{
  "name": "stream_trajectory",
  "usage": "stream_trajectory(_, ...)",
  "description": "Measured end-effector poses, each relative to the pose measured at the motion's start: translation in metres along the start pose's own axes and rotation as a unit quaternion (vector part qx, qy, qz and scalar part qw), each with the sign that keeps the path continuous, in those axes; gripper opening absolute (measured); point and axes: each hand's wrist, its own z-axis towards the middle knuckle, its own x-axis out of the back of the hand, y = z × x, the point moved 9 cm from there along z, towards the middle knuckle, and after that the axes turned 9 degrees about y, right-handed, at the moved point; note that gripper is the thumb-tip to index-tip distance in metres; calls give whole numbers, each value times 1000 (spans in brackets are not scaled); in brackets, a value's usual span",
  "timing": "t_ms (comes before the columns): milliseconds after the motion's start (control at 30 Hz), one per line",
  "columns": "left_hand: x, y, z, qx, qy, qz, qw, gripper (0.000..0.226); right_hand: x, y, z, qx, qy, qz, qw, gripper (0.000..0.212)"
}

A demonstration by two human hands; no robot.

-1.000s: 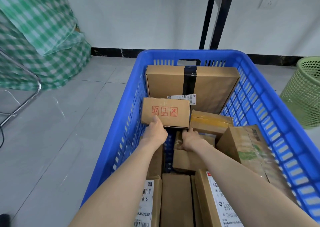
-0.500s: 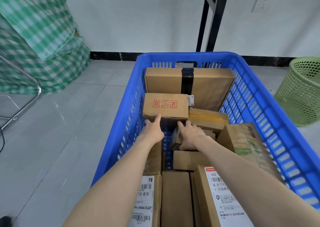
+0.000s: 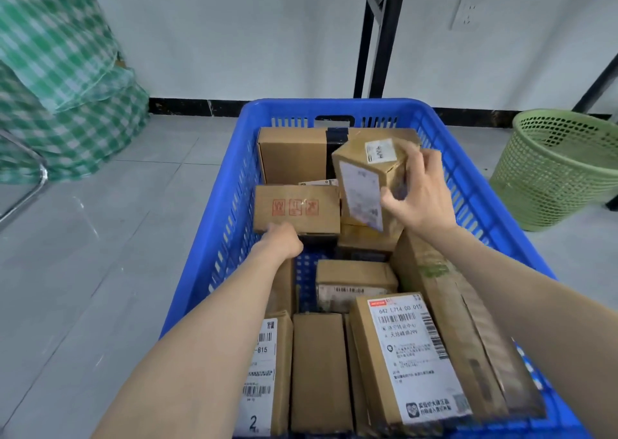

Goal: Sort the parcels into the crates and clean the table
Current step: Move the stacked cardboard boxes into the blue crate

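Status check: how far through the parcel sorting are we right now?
Done: many parcels already lie in the blue crate. In hand: the right hand grips a labelled box above them; the left hand holds the red-stamped box. Left: table out of view, so cleaning unconfirmed.

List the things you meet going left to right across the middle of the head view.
From the left: green checked cloth → box with red stamps → labelled box gripped by the right hand → green mesh basket.
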Motion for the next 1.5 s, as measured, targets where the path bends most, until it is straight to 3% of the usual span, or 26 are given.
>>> stream_trajectory(67, -4, -2, -4, -1, -23, 24, 999, 49, -1, 1, 2, 0, 11, -60, 998, 73)
stream_trajectory(133, -10, -6, -7, -1, -46, 36, 998, 50, -18, 3, -2, 19, -43, -152, 987, 70)
stream_trajectory(267, -13, -14, -10, -10, -68, 48, 997, 50, -84, 12, -40, 83, -296, -297, 904, 61)
stream_trajectory(333, -14, -16, -8, -22, -71, 41, 996, 47, -104, 6, -53, 96, -352, -285, 886, 56)
stream_trajectory(467, -24, -21, -6, -32, -85, 40, 995, 38, -122, -20, -51, 30, -349, -110, 930, 66)
stream_trajectory(567, -27, -21, -2, -31, -66, 33, 997, 33, -137, -33, -50, -13, -363, -51, 930, 75)
stream_trajectory(700, -7, -7, 1, -53, 23, -19, 998, 12, -154, -35, -54, -52, -360, -85, 928, 79)
stream_trajectory(800, 9, -9, 5, -51, 81, -50, 994, 20, -155, -33, -55, -78, -334, -91, 935, 68)
stream_trajectory(1267, 0, -6, 9, -66, 51, -85, 993, 10, -160, -36, -66, -22, -323, -121, 938, 59)
stream_trajectory(1500, -3, 2, 9, -78, 45, -20, 996, 20, -165, -39, -70, 15, -320, -148, 936, 83)
